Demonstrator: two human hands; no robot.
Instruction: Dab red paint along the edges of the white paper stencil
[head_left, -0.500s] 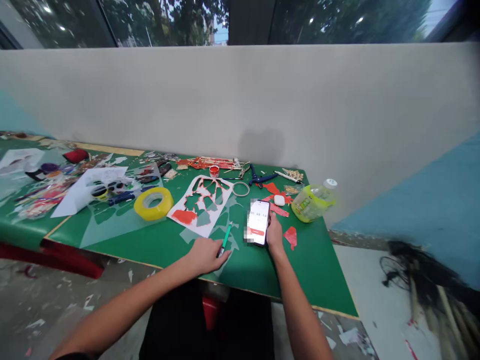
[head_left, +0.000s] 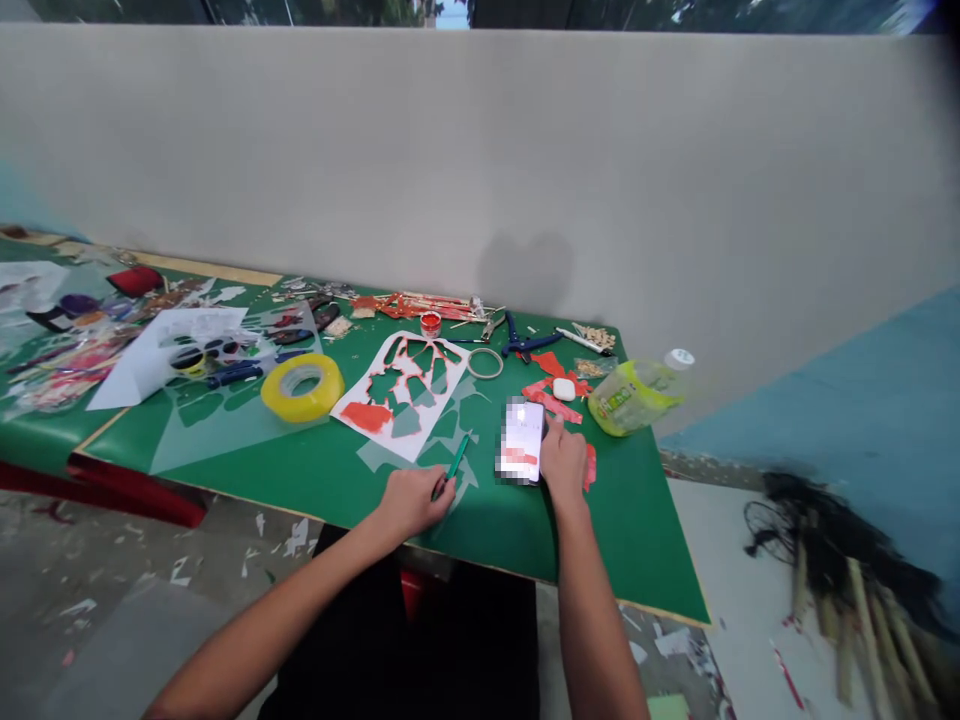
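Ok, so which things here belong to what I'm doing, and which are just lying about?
In use, judging by your hands:
green pen-like tool, in your left hand
phone, at your right hand

Apparently lying about:
yellow tape roll
cut-out white sheet, touched by neither hand
red pot
bottle

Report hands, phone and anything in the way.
Left hand closed around green tool. Right hand at right edge of lit phone. Red scraps near right hand.
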